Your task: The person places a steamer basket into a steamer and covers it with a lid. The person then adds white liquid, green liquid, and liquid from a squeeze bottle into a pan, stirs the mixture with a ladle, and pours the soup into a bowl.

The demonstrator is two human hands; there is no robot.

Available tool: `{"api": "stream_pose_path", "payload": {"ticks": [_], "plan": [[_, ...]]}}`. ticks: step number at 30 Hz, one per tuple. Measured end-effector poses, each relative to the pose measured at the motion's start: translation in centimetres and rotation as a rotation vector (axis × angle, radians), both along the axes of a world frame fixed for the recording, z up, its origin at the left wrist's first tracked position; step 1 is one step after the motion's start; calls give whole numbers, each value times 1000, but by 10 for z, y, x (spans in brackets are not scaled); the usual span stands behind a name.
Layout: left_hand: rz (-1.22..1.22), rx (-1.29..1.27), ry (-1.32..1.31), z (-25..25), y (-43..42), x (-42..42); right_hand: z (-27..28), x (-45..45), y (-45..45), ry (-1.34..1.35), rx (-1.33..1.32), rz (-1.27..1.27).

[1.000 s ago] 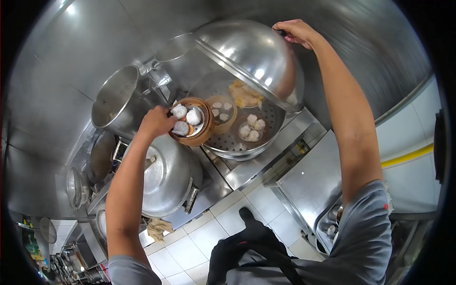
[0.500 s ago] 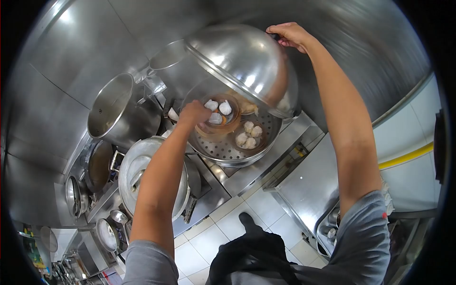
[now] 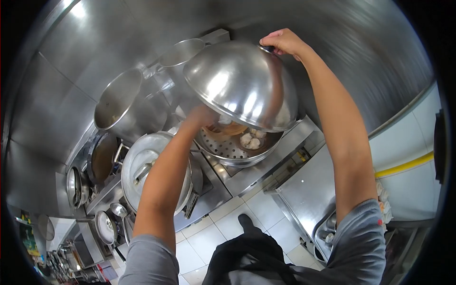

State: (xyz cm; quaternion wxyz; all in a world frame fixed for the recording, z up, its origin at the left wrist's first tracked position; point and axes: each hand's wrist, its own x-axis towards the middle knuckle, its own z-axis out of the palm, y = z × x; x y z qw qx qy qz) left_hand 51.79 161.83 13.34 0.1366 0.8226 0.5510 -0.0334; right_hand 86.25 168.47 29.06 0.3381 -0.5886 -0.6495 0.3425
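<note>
High on the right, my right hand [image 3: 285, 42] grips the dark knob of a shiny domed steamer lid [image 3: 237, 78], which is tilted over the steamer. My left hand [image 3: 202, 115] reaches under the lid's left edge, closed at the rim of a small round steamer basket [image 3: 230, 129] with white dumplings in it; the lid partly covers hand and basket, and the fingertips are hidden. Below them lies the perforated steamer tray [image 3: 223, 148]. Pale round dumplings [image 3: 250, 141] sit in another small basket on the tray, half under the lid.
Left of the steamer stand a tall open pot [image 3: 118, 102] and a lidded pot [image 3: 142, 142]. Another open pot [image 3: 183, 52] is behind. A dark wok [image 3: 102, 159] and a ladle [image 3: 118, 210] lie further left. A steel counter [image 3: 304, 190] is at right.
The lid has come lower over the steamer, and now covers much of both dumpling baskets. My right hand has moved slightly down and left with it. My left hand stays at the basket's rim.
</note>
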Motion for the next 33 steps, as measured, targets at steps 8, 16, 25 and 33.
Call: {"api": "stream_pose_path", "payload": {"ticks": [8, 16, 25, 33], "plan": [[293, 382, -265, 79, -203, -131, -32, -78, -38, -320, 165, 72], [1031, 275, -345, 101, -542, -265, -79, -110, -28, -481, 341, 175], [1898, 489, -593, 44, -913, -206, -149, -292, -138, 24, 829, 318], [2477, 337, -76, -35, -1160, -176, -143, -590, -610, 201, 887, 1231]]}}
